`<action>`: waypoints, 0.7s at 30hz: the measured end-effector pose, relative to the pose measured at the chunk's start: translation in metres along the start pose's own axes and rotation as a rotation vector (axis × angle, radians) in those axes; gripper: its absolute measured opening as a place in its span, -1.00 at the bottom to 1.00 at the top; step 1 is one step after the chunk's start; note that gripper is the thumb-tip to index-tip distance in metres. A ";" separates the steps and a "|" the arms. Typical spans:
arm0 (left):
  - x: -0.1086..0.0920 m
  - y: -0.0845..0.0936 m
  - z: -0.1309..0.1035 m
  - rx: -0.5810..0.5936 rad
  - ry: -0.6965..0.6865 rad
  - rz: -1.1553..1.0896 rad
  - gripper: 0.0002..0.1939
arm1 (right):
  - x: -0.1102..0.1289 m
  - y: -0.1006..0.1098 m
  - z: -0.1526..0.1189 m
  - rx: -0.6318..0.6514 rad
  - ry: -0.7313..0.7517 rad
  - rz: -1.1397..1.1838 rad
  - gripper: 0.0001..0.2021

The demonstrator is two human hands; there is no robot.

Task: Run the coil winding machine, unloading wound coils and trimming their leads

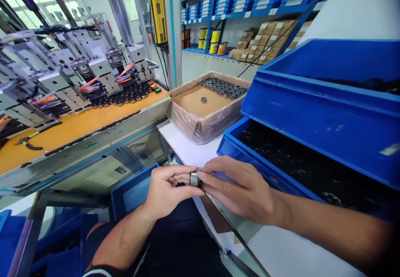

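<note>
A small ring-shaped part (194,179), with a silver metal band and black edges, is held up above the front edge of the white table. My left hand (168,189) pinches it between thumb and fingers from the left. From the other side, my right hand (240,185) has its fingertips closed on the part's right edge. The fingers hide some of the part. Beyond the hands, a plastic-wrapped cardboard tray (200,129) holds many similar small rings (223,87) packed at its far end. One single ring (203,99) lies apart on the tray's bare cardboard.
To the right, a blue bin (231,141) of dark parts sits beneath another blue bin (312,118). On the left, a machine (103,73) stands on an orange bench (125,110) with rows of rings and pliers (31,141). Blue shelves (215,16) stand behind.
</note>
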State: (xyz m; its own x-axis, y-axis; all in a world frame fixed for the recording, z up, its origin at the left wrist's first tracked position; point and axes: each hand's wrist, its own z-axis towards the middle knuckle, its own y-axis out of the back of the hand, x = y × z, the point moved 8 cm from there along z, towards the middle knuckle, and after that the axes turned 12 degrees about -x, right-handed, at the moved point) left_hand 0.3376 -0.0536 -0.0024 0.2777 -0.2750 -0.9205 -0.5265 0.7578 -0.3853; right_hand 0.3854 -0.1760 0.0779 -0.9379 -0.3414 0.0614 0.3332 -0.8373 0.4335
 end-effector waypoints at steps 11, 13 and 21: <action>-0.049 -0.008 -0.013 -0.003 -0.586 0.356 -0.57 | 0.005 0.004 0.003 0.013 -0.129 0.051 -0.61; -0.060 -0.010 -0.019 0.010 -0.753 0.506 -0.64 | 0.003 0.002 0.002 0.026 -0.209 0.083 -0.64; -0.012 -0.005 -0.008 0.001 -0.273 -0.026 -0.66 | 0.005 -0.001 0.001 0.024 -0.158 0.095 -0.63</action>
State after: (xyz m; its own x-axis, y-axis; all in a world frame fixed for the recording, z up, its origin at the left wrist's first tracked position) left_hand 0.3303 -0.0581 0.0103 0.4979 -0.1249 -0.8582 -0.5152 0.7534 -0.4086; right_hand 0.3807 -0.1765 0.0790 -0.9065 -0.3451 0.2430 0.4201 -0.7937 0.4399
